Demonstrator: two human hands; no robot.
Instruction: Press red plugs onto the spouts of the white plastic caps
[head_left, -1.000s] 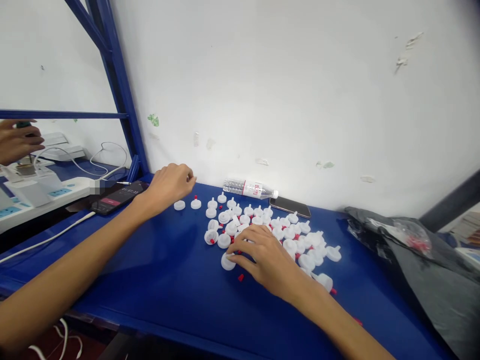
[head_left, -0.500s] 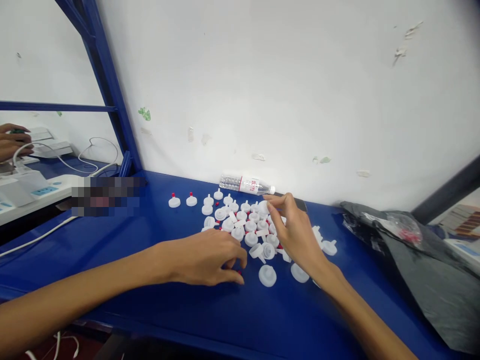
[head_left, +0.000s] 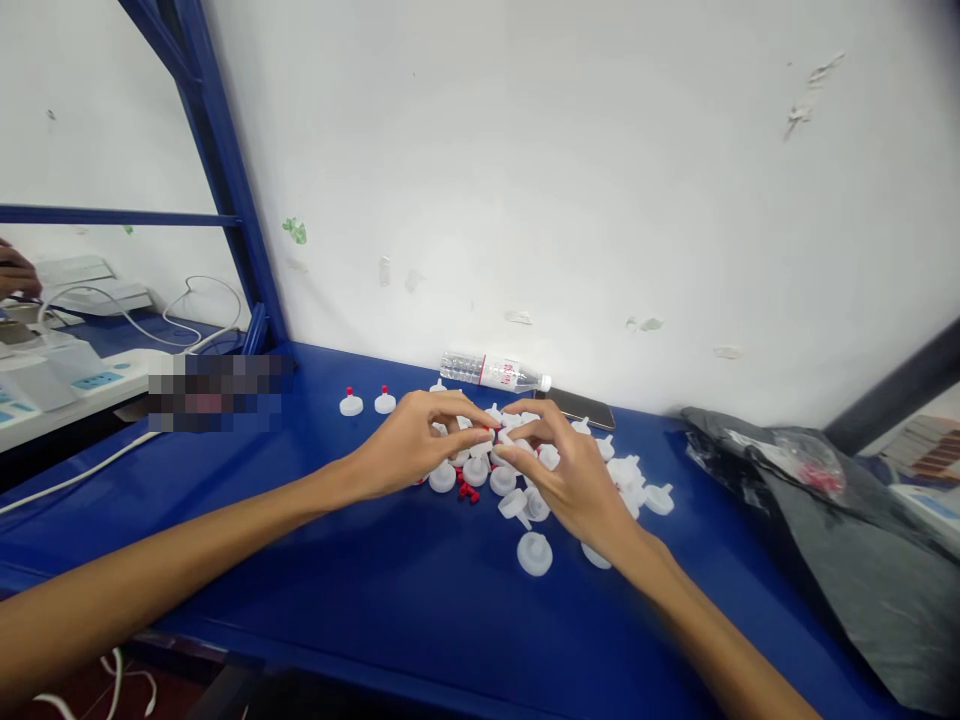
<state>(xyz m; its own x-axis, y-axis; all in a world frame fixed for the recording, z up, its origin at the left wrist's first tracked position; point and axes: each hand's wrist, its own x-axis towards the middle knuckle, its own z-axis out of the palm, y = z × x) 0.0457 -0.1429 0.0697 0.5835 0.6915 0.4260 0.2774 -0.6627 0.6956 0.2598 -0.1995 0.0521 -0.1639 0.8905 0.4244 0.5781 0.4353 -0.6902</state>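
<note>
Nearest, one loose white cap lay on the desk, before the heap of caps. Over the heap I had the left hand pinching a red tip, right hand grasping a spouted cap beside it. Behind the heap lay a bottle.

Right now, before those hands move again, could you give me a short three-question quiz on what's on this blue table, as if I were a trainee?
1. True or false: the clear bottle stands upright.
2. How many white caps with red tips sit apart, left of the pile of white caps?
A) one
B) two
C) four
3. Fill in the blank: the black plastic bag is nearer the person's ____ hand.

Key:
1. False; it lies on its side near the wall.
2. B
3. right
</note>
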